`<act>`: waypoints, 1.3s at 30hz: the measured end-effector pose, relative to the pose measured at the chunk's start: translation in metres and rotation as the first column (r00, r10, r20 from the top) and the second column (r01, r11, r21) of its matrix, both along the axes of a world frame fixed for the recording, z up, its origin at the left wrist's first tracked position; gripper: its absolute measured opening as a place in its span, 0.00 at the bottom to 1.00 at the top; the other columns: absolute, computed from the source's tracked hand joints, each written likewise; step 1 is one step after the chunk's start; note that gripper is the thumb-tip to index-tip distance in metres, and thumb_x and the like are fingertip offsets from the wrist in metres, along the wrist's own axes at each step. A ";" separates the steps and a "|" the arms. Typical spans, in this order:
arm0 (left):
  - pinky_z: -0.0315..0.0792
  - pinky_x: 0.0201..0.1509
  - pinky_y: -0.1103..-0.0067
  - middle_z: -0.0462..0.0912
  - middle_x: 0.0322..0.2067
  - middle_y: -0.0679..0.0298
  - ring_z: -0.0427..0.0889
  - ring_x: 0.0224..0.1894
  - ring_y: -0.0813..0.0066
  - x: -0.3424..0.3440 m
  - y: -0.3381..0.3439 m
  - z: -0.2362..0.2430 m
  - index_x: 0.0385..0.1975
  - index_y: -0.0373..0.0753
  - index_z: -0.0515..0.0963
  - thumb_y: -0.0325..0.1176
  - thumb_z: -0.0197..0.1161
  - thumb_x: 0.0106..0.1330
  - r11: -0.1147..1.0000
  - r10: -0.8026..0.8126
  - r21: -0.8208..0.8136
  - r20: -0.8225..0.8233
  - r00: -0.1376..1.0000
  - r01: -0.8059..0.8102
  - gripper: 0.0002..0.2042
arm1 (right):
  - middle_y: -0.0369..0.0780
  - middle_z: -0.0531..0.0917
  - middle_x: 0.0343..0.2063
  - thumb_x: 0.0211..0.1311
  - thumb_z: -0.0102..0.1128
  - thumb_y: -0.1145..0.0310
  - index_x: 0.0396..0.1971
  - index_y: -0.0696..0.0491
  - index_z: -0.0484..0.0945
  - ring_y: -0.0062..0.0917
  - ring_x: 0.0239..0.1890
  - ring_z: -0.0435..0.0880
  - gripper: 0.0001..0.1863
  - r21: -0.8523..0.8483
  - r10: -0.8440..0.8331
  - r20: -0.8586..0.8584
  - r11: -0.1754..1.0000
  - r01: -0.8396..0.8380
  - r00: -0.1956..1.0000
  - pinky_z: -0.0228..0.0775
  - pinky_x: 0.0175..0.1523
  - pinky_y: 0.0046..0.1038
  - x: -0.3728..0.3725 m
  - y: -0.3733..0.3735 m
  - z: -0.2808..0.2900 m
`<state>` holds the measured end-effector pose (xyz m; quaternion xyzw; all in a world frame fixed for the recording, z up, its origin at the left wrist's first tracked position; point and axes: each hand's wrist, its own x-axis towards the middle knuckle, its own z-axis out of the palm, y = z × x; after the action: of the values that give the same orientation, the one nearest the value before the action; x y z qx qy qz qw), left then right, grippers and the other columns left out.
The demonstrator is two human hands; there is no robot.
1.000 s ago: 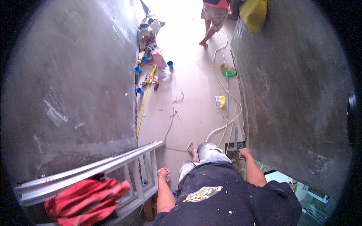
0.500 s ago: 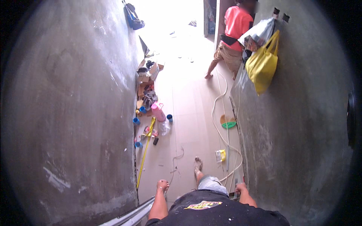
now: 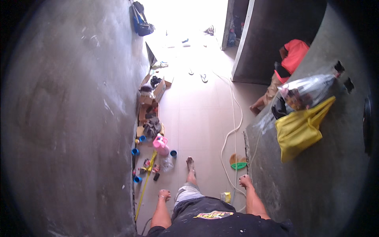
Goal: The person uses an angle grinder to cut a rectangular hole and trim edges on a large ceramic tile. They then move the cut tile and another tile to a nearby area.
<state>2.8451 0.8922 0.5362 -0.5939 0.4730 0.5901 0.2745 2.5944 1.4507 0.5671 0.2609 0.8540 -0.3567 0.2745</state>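
Note:
My left hand (image 3: 164,194) hangs over the floor beside my leg, fingers curled in, with nothing seen in it. It is nearest to a yellow strip (image 3: 145,185) lying along the left wall. Further forward and to the right, my right hand (image 3: 244,181) is closed too, close to the right wall, and no held thing shows. Just beyond it lie a round brown and green item (image 3: 238,161) and a long white cable (image 3: 226,143). A yellow and white packet (image 3: 225,197) rests on the floor between my hands.
Along the left wall stand a pink jug (image 3: 160,145), blue cups (image 3: 135,151) and open cardboard boxes (image 3: 158,91). A yellow bag (image 3: 302,128) and a clear plastic bag (image 3: 306,93) hang on the right wall. A person in a red shirt (image 3: 294,57) is at the right-hand opening. Slippers (image 3: 203,78) lie ahead.
I have moved forward along the passage, one leg stepping out. My right hand has swung forward. The person in red has moved right, partly behind the wall and hanging bags.

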 end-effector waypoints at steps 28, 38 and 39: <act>0.80 0.33 0.61 0.84 0.34 0.66 0.87 0.41 0.67 -0.821 -0.265 0.005 0.43 0.45 0.80 0.46 0.53 0.73 0.970 -0.037 -0.243 -0.147 0.988 0.000 0.14 | 0.41 0.87 0.25 0.67 0.62 0.63 0.35 0.54 0.82 0.29 0.21 0.86 0.09 -0.026 -0.044 0.215 0.998 0.051 0.976 0.76 0.24 0.34 -0.733 -0.254 -0.001; 0.78 0.37 0.55 0.87 0.33 0.66 0.88 0.33 0.66 -1.042 -0.373 -0.023 0.50 0.46 0.83 0.39 0.57 0.73 0.999 -0.002 -0.050 0.076 0.997 0.005 0.12 | 0.35 0.85 0.27 0.73 0.57 0.69 0.39 0.53 0.80 0.19 0.24 0.84 0.05 -0.191 -0.249 -0.106 0.955 0.226 0.963 0.74 0.25 0.25 -1.132 -0.417 0.077; 0.77 0.37 0.56 0.87 0.30 0.66 0.87 0.28 0.67 -1.067 -0.388 -0.019 0.45 0.45 0.84 0.36 0.62 0.73 0.998 0.054 -0.024 0.044 0.998 -0.053 0.08 | 0.35 0.84 0.26 0.73 0.57 0.69 0.39 0.54 0.80 0.19 0.23 0.83 0.05 -0.192 -0.251 -0.046 0.952 0.238 0.967 0.74 0.25 0.25 -1.148 -0.429 0.076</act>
<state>1.7782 0.5040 0.5167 -0.6226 0.4574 0.5783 0.2622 1.4463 1.0213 0.6434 0.3255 0.7874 -0.4745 0.2212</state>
